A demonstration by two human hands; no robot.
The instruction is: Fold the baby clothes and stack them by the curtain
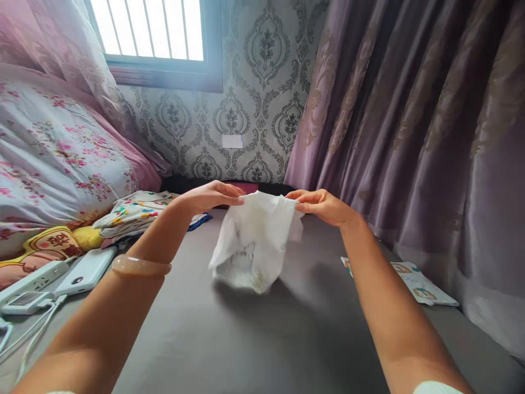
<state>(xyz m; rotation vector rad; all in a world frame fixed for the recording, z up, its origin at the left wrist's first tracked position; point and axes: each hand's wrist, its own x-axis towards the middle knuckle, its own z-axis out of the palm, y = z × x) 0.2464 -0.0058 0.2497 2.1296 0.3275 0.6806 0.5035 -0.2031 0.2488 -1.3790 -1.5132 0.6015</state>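
Observation:
A white cloth garment [254,235] hangs between my two hands over the grey sheet [184,339]. My left hand [213,196] pinches its upper left corner, thumb against fingers. At the upper right corner, my right hand [322,207] grips it the same way. The garment's lower part is blurred and carries a faint dark print; its exact kind I cannot make out. Its bottom edge hangs close to the sheet, with a shadow below. A pale bangle [141,266] circles my left wrist.
At left lie folded patterned clothes [133,210], a yellow printed cushion [53,246], a white power bank [86,271], and a power strip [36,279] with cables. A folded printed cloth [424,284] lies at right, beside the purple curtain [410,137]. Floral bedding [61,148] rises behind the clothes.

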